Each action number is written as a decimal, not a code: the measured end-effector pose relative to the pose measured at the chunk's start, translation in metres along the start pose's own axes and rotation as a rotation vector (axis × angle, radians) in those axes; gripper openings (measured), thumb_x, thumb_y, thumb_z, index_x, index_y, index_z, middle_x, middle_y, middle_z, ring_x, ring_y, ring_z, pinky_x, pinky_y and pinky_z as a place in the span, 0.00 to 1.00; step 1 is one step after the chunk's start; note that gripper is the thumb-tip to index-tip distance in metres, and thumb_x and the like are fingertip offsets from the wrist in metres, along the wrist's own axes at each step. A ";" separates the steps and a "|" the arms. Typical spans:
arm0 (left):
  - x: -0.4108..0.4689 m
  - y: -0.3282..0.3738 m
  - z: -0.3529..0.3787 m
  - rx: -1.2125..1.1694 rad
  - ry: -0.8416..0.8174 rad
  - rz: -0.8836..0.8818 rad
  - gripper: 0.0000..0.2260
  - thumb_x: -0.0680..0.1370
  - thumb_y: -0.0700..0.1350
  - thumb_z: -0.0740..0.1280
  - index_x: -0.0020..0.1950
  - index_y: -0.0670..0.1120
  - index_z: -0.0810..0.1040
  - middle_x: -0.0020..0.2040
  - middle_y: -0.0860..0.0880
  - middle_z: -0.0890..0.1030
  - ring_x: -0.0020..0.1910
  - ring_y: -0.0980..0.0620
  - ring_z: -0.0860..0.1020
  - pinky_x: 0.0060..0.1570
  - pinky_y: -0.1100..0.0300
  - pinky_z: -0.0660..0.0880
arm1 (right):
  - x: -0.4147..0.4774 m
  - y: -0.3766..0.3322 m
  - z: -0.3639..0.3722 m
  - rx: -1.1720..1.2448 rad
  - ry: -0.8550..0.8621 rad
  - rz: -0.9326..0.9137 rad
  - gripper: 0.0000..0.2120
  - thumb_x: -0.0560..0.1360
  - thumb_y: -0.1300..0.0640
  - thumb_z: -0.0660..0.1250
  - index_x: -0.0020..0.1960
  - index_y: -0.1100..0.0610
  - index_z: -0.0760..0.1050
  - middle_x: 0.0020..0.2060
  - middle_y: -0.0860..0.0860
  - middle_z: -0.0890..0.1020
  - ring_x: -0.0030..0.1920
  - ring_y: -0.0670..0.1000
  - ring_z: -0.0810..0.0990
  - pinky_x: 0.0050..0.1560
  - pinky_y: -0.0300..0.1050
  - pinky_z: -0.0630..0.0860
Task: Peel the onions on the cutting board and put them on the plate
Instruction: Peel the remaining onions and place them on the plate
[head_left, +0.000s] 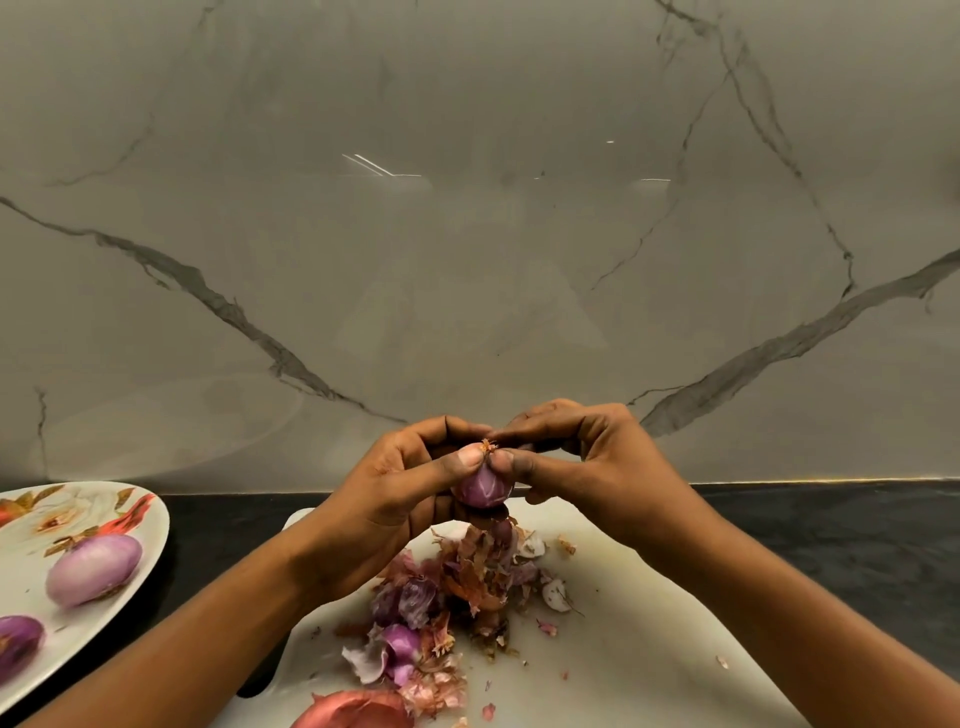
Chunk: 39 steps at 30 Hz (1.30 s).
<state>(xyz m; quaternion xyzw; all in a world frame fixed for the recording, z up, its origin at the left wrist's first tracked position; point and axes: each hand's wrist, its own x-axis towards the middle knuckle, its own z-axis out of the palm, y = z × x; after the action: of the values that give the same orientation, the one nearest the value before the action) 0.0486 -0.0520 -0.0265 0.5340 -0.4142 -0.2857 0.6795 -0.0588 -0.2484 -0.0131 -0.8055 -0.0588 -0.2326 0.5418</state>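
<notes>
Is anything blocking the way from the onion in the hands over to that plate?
Nothing visible does. Only dark counter lies between the onion and the plate, which holds two onions but has bare space.

Dim, warm, even light with only soft shadows. The glossy marble wall (467, 260) carries thin white glare streaks at its middle and a pale reflection far left. Wide-angle bending curves the plate (150, 540) and table (831, 519) edge.

We see a purple onion (480, 488), purple and rust-brown peels (441, 597), a white cutting board (649, 623), a white plate (148, 538) patterned with orange-red flowers, a black tabletop (831, 530) and a grey wall (467, 234) with dark veins.
</notes>
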 end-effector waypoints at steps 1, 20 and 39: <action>0.000 0.000 0.001 0.009 0.004 0.003 0.15 0.81 0.44 0.68 0.66 0.40 0.79 0.63 0.35 0.82 0.59 0.35 0.83 0.54 0.50 0.84 | 0.000 0.000 0.000 0.022 0.000 -0.002 0.08 0.73 0.58 0.78 0.52 0.55 0.89 0.47 0.50 0.85 0.46 0.48 0.86 0.41 0.42 0.83; -0.001 0.003 0.002 -0.196 0.001 -0.014 0.16 0.77 0.40 0.68 0.64 0.40 0.73 0.66 0.31 0.79 0.51 0.34 0.83 0.51 0.48 0.85 | -0.002 -0.001 0.004 -0.368 0.091 -0.187 0.05 0.84 0.56 0.64 0.55 0.53 0.79 0.49 0.44 0.80 0.52 0.42 0.81 0.43 0.38 0.83; 0.002 -0.001 0.000 -0.023 0.111 0.050 0.21 0.75 0.41 0.76 0.67 0.43 0.77 0.65 0.39 0.81 0.63 0.36 0.83 0.56 0.50 0.84 | -0.006 -0.008 0.003 -0.188 -0.135 0.023 0.27 0.73 0.55 0.80 0.69 0.47 0.78 0.59 0.43 0.85 0.59 0.43 0.84 0.56 0.45 0.84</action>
<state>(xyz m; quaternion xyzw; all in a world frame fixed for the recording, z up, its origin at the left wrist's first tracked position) 0.0500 -0.0537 -0.0267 0.5306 -0.3857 -0.2432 0.7145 -0.0662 -0.2416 -0.0094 -0.8672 -0.0640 -0.1760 0.4613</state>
